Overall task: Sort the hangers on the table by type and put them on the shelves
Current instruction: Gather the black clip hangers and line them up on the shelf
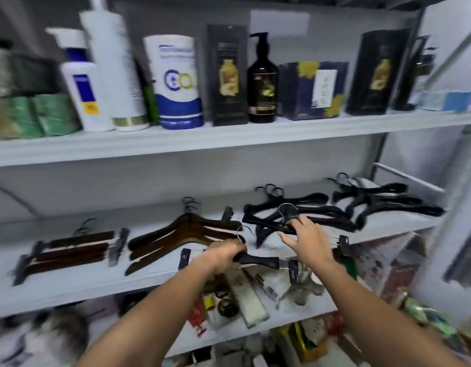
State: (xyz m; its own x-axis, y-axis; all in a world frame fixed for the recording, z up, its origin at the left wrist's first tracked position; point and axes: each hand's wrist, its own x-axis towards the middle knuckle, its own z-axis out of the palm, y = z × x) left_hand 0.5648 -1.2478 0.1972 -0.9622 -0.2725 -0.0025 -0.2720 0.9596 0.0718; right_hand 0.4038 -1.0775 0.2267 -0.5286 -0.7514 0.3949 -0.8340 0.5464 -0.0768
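Observation:
My left hand (223, 255) grips a black clip hanger (258, 260) by its bar, just above the front edge of the middle shelf (78, 290). My right hand (305, 234) holds a second black clip hanger (271, 224) by its centre, fingers curled over the bar, its far clip (227, 213) pointing back. On the shelf lie brown wooden clip hangers (70, 251) at the left, brown wooden coat hangers (181, 231) in the middle, and two piles of black velvet hangers (321, 210), (382, 201) at the right.
The upper shelf (229, 140) carries bottles, a white canister and dark boxes. The lower shelf (255, 313) is crowded with small items and packets. A white wall and shelf post (456, 181) close off the right side.

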